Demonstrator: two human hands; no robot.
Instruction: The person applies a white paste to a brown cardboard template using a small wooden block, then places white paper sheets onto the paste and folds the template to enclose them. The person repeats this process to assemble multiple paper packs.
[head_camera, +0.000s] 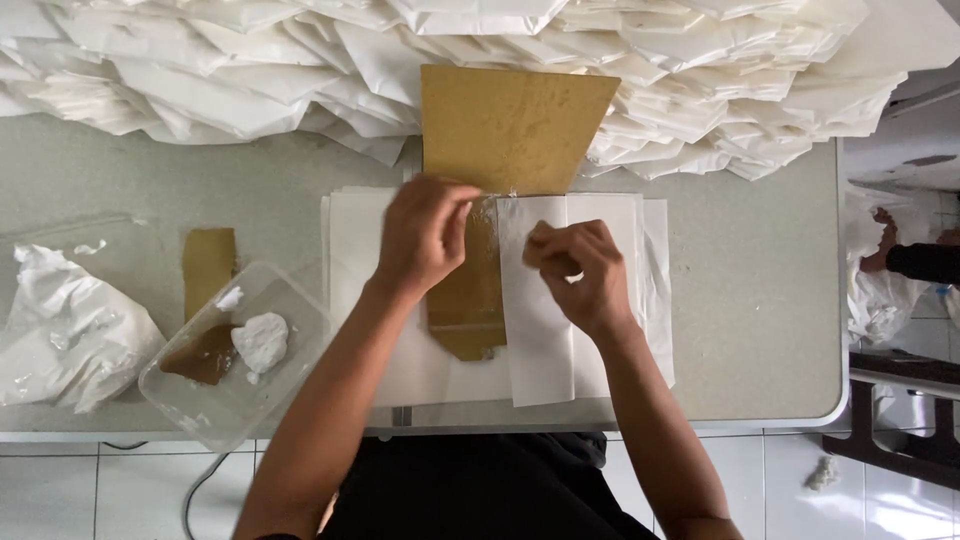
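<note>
Folding white paper around a brown board

The left hand (422, 238) is pressing down with curled fingers at the top of a brown cardboard board (510, 130), right where the board is meeting the white paper strip (535, 310); it is not clear whether it is pinching the strip's upper edge or only pinning it. The right hand (577, 272) is closing thumb and fingers on the strip's upper part, just beside the board's right side. The strip is lying flat on a stack of white sheets (352, 250) in the middle of the table (750, 300), running down toward the near edge. The paper is looking thin, light and limp, likely to crease or tear, so it is best taken at an edge or fold; the board is looking stiff. To the left a clear plastic tub (215, 395) is holding a white lump and a brown scrap, and folded white pieces (250, 70) are piling up along the far edge
</note>
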